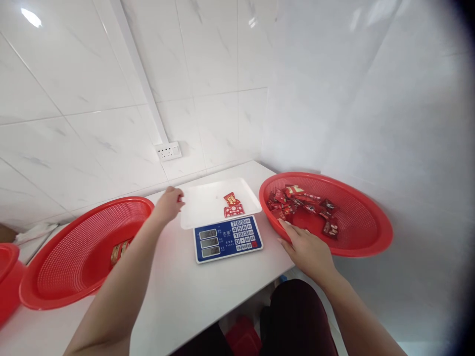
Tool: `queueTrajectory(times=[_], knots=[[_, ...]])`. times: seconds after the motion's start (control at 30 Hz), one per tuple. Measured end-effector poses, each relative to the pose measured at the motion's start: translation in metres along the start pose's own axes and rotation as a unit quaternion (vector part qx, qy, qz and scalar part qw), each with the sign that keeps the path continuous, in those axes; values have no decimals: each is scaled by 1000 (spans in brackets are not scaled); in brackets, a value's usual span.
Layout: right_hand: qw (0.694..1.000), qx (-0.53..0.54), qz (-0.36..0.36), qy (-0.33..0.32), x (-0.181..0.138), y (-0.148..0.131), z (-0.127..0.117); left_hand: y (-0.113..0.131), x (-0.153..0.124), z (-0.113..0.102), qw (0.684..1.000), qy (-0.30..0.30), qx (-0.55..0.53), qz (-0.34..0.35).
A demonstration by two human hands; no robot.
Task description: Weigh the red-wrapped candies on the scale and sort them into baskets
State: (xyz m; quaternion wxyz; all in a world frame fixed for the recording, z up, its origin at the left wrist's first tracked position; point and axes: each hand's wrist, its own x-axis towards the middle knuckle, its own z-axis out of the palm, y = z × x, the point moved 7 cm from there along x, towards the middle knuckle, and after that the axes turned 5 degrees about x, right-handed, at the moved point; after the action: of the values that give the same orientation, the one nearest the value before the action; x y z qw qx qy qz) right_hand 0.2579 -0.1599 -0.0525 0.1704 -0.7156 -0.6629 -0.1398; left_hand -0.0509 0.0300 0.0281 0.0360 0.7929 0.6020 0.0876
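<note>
At right basket (pixel 365 217), grips near rim (pixel 356 254) with right hand (pixel 307 251); left of white tray (pixel 202 202), clasps mostly hidden red item (pixel 180 199) in left hand (pixel 168 203).

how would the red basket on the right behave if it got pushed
The red basket is probably light for its size, since its walls are full of small holes. Smooth and plastic-looking, it may flex slightly under pressure. The small red packets lie loose inside, so they would likely slide if it tilted.
</note>
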Motion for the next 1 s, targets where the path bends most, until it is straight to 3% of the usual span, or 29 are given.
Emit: queueTrajectory(times=[0.1, 0.17, 0.27, 0.37, 0.47, 0.57, 0.67, 0.8, 1.0], knots=[[1000, -2, 1, 10, 0, 0, -1, -62, -18, -27, 995, 24, 43, -92], [1000, 1, 2, 18, -1, 0, 0, -95, -30, -32, 987, 16, 71, -145], [1000, 6, 2, 23, -1, 2, 2, -114, -41, -27, 980, 8, 93, -176], [1000, 10, 3, 22, -1, 3, 3, -80, -34, -11, 991, 30, 77, -106], [1000, 6, 4, 22, -1, 2, 2, -10, -18, 14, 998, 43, 42, 24], [1000, -1, 6, 15, -1, 0, 0, 67, -2, 47, 987, 5, 18, 159], [1000, 1, 8, 2, 0, -1, -1, 122, 11, 73, 969, -33, 13, 245], [1000, 7, 14, -16, 0, 0, -1, 153, 24, 88, 954, -58, 27, 293], [1000, 10, 13, -27, 0, 1, 2, 159, 26, 84, 948, -38, 66, 309]])
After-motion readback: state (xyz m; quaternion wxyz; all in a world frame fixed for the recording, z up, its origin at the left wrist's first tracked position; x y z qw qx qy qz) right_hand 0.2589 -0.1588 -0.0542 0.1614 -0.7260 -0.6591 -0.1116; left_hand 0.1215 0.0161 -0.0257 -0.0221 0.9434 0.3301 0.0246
